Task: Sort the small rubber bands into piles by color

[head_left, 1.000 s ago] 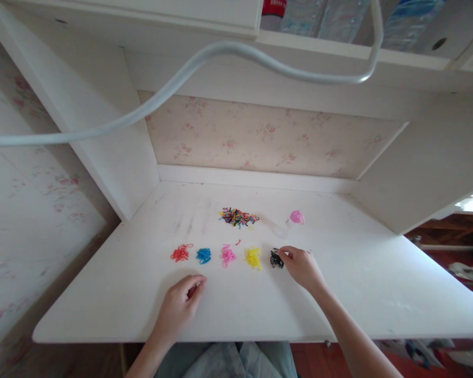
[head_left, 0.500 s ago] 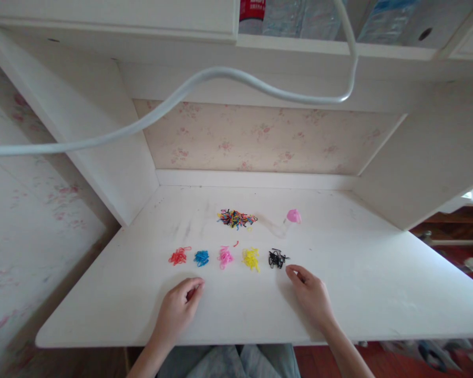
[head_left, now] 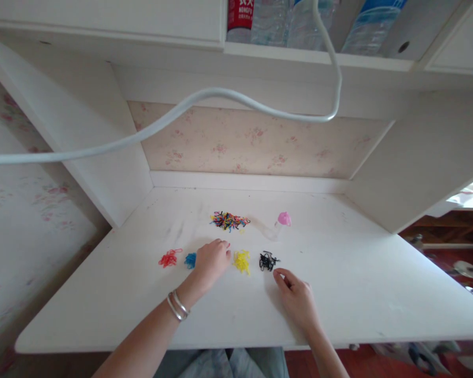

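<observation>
Small rubber bands lie sorted in a row on the white desk: a red pile, a blue pile, a yellow pile and a black pile. A mixed multicoloured heap sits behind them. My left hand reaches over where the pink pile lay and hides it, fingers curled down at a stray red band by its tips. My right hand rests on the desk just below the black pile, fingers loosely curled, holding nothing I can see.
A small clear bottle with a pink cap lies on its side right of the mixed heap. A white cable hangs across the view. Water bottles stand on the shelf above. Side panels wall in the desk.
My left hand has moved forward from the desk's front to the pink pile. My right hand drew back from the black pile toward me.
</observation>
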A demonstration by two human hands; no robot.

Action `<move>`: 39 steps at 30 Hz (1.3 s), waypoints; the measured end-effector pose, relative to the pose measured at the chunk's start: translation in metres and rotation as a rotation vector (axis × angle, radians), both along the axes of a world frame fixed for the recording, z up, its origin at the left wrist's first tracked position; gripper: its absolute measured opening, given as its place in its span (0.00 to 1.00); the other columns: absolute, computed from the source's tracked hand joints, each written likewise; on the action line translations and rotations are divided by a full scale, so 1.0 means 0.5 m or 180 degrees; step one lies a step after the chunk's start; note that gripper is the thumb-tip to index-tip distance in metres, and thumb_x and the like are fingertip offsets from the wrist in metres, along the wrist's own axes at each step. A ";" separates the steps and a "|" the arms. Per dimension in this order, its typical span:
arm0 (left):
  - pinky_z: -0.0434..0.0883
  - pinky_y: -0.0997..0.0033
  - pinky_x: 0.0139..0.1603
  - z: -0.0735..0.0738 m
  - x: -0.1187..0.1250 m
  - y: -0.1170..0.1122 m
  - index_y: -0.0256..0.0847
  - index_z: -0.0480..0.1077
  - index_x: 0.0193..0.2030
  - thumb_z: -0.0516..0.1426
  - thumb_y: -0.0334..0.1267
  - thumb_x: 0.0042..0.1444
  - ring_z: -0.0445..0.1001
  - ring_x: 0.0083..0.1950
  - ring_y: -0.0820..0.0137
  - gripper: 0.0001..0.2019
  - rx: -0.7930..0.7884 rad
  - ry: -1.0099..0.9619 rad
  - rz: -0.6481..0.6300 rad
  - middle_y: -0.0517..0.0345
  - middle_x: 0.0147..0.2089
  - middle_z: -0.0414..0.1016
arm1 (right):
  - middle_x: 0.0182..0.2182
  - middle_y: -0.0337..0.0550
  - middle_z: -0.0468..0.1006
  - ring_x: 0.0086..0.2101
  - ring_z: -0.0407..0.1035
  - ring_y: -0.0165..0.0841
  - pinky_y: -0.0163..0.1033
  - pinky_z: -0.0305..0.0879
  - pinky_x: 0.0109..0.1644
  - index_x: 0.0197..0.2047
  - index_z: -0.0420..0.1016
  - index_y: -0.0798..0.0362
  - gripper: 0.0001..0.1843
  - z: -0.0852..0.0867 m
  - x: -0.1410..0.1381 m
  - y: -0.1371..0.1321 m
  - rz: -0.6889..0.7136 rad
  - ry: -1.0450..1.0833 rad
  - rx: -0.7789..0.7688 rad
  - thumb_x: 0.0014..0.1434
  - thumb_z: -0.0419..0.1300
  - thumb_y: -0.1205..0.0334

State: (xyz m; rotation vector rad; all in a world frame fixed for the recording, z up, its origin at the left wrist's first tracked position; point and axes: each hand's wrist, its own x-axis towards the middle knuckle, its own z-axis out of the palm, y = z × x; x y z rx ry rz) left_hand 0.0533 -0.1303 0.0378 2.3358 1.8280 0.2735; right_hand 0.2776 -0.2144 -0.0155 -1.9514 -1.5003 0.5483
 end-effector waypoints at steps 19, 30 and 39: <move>0.65 0.70 0.36 0.048 -0.067 0.024 0.44 0.74 0.38 0.45 0.43 0.61 0.75 0.40 0.64 0.17 0.0257 0.0185 0.0434 0.51 0.41 0.77 | 0.18 0.35 0.70 0.21 0.64 0.29 0.31 0.55 0.27 0.38 0.77 0.47 0.21 -0.005 0.005 0.004 0.0075 0.0007 0.0003 0.58 0.48 0.45; 0.63 0.70 0.31 0.026 -0.284 -0.053 0.49 0.75 0.37 0.48 0.47 0.57 0.75 0.34 0.62 0.16 -0.0081 0.0216 0.1329 0.54 0.38 0.79 | 0.21 0.36 0.74 0.24 0.68 0.32 0.33 0.57 0.29 0.39 0.76 0.43 0.19 -0.004 0.002 0.004 0.0136 -0.0160 -0.0197 0.58 0.48 0.45; 0.65 0.71 0.36 -0.028 -0.305 -0.077 0.48 0.73 0.42 0.46 0.45 0.59 0.75 0.40 0.64 0.16 0.0304 -0.0270 0.1248 0.55 0.44 0.78 | 0.21 0.36 0.74 0.23 0.65 0.30 0.32 0.56 0.28 0.40 0.77 0.47 0.22 -0.008 -0.007 0.002 0.0020 -0.0052 -0.0153 0.57 0.48 0.43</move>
